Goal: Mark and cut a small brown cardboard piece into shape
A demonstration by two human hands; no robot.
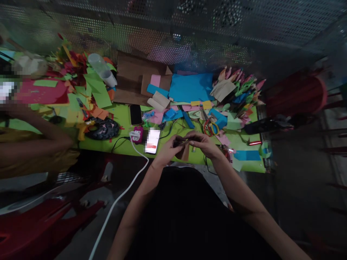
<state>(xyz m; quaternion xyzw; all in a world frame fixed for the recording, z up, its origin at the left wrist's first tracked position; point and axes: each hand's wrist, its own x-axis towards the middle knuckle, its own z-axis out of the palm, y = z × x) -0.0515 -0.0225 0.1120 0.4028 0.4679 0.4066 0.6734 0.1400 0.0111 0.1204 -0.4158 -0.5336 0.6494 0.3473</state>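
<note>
My left hand (pixel 168 148) and my right hand (pixel 204 143) meet over the near edge of a green table (pixel 123 115). Both pinch one small brown piece of paper (pixel 185 152) between their fingertips, held just above the table edge. A lit phone (pixel 152 141) lies just left of my left hand. Scissors with red and yellow handles (pixel 211 127) lie beyond my right hand.
Coloured paper scraps cover the table, with a blue sheet (pixel 191 87), brown card (pixel 132 77) and folded paper shapes (pixel 240 90). A dark phone (pixel 135 114), a pink plug with white cable (pixel 137 135), a clear cup (pixel 102 69). Another person's arm (pixel 32 142) at left. A red stool (pixel 298 92) at right.
</note>
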